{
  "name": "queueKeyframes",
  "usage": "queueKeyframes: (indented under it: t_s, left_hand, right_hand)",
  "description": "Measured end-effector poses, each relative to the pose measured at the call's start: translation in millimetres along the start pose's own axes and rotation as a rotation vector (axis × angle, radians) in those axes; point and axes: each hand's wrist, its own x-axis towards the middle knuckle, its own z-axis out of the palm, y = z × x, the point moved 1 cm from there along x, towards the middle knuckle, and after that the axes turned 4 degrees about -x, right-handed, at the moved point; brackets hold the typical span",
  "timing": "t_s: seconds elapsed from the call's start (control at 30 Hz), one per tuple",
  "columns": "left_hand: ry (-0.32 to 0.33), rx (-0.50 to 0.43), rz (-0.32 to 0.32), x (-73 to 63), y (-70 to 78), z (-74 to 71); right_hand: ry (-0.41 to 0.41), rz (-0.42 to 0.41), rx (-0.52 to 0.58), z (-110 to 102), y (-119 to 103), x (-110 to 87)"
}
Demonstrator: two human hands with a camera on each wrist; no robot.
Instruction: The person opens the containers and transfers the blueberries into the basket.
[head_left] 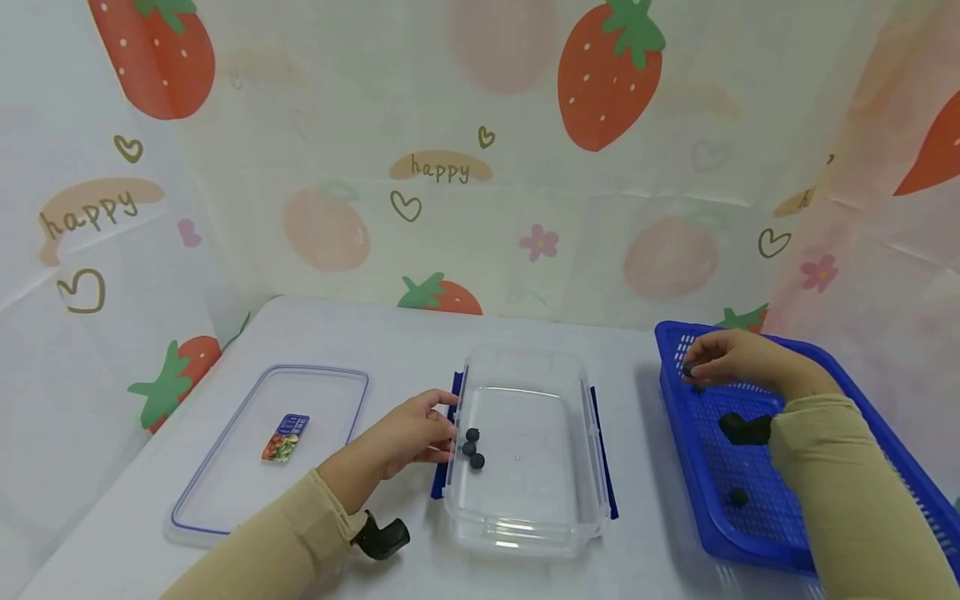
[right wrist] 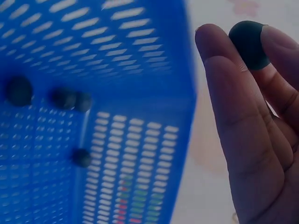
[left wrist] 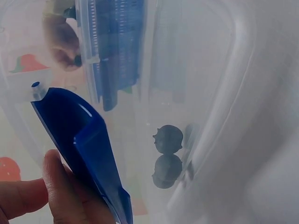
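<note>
My left hand (head_left: 411,433) is at the left side of a clear plastic container (head_left: 525,533), its relaxed fingers touching the edge by a blue latch flap (left wrist: 88,135). Three dark blueberries (head_left: 477,461) lie inside, close to that wall; the left wrist view shows blueberries (left wrist: 168,139) through the plastic. Over the far left corner of a blue basket (head_left: 693,517), my right hand (head_left: 738,360) pinches one blueberry (right wrist: 250,45) between thumb and fingertips. More blueberries (head_left: 738,497) sit in the basket, several of them in the right wrist view (right wrist: 19,91).
A clear lid (head_left: 217,500) with a blue seal and a colourful label (head_left: 286,438) lies flat on the white table (head_left: 405,350), left of the container. Behind the table hangs a strawberry-print cloth (head_left: 525,283). Another blue latch (head_left: 603,458) hangs on the container's right side.
</note>
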Motion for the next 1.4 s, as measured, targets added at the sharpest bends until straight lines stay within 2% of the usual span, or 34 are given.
queueKeyframes:
  t_s: [0.27,0.6,0.8,0.93,1.1,1.27,1.4]
  left_hand:
    - [0.003,0.005,-0.009,0.1,0.9,0.6]
    - [0.011,0.008,-0.012,-0.4,0.5,1.0]
    - [0.016,0.008,-0.013,-0.9,0.1,1.5]
    - [0.014,0.006,-0.008,-0.9,0.3,1.8]
    - [0.012,0.005,-0.007,-0.5,0.7,2.0]
    - [0.001,0.001,-0.001,-0.8,1.0,1.7]
    - [-0.005,-0.001,0.005,-1.0,0.9,1.8]
  right_hand:
    - [-0.014,0.064,-0.042,3,24,4.7]
    - [-0.035,0.137,-0.002,11,33,10.4]
    - [-0.038,0.140,0.030,12,33,10.0]
    - [-0.012,0.117,0.000,9,33,9.2]
    - [0.051,0.046,-0.053,2,16,9.0]
    - [0.060,-0.016,-0.065,4,-19,15.7]
    - [0.063,-0.060,-0.116,15,-49,28.1]
